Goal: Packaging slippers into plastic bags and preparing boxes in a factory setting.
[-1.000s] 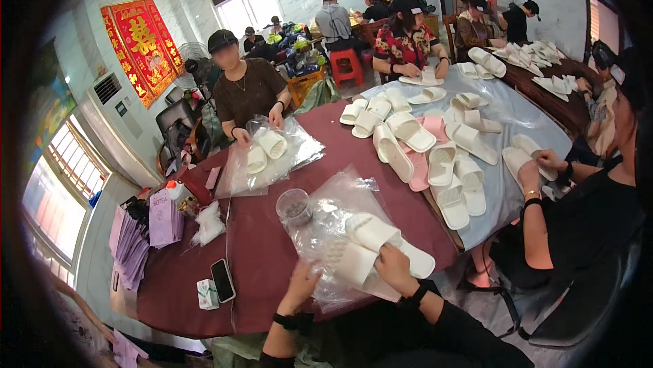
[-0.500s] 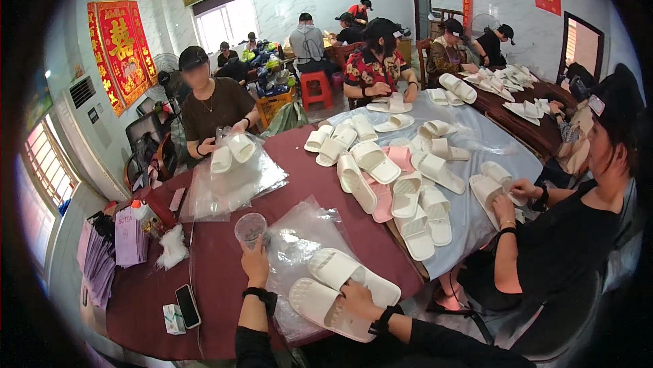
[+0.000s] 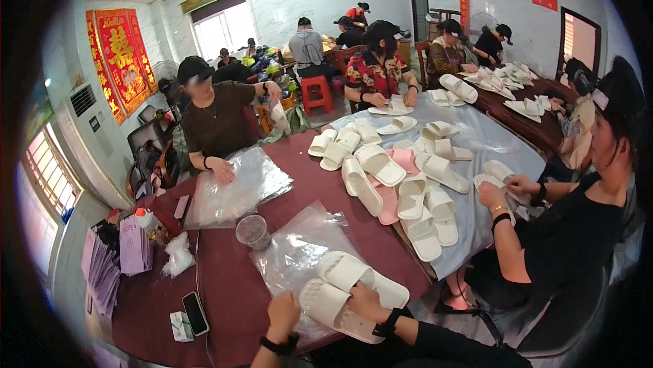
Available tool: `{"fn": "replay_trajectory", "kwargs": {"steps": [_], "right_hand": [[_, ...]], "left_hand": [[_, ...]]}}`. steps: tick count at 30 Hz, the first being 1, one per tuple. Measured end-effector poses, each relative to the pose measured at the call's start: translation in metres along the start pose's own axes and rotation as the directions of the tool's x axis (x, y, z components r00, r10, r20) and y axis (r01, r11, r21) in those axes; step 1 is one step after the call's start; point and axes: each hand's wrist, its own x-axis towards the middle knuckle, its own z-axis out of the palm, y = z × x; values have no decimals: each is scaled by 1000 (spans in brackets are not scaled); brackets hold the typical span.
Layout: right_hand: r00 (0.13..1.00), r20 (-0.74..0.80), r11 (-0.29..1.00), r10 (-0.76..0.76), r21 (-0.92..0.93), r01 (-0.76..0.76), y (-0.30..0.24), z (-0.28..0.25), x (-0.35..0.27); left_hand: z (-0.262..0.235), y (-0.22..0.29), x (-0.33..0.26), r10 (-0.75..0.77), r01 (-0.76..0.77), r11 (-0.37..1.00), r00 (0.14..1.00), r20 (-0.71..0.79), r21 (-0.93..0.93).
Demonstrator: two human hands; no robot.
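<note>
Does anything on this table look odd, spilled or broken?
No spill or damage shows. The pink slippers look odd: they lie jumbled among white slippers, so the colour stands out. The white pair at the person's right hand looks intact, and the clear plastic cup stands upright.

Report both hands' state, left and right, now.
Left hand: curled closed; whether it holds anything cannot be told.
Right hand: closed, holding the white slippers.

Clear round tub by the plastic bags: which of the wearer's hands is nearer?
Left. The left hand is apart from the clear round tub, on its near side and slightly right; the right hand is farther right, at the white slippers.
</note>
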Motion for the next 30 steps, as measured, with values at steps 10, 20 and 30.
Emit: {"fn": "replay_trajectory", "kwargs": {"steps": [10,20,30], "right_hand": [[870,243,758,-428,622,200,9,-86,-36],[621,497,702,-607,701,125,12,-75,-56],[579,560,761,-593,624,177,16,-104,-58]], "left_hand": [[52,2,-86,260,-260,966,954,-147,19],[24,1,-51,355,-354,935,928,-117,26],[12,22,-54,519,-531,847,827,-218,1]]}}
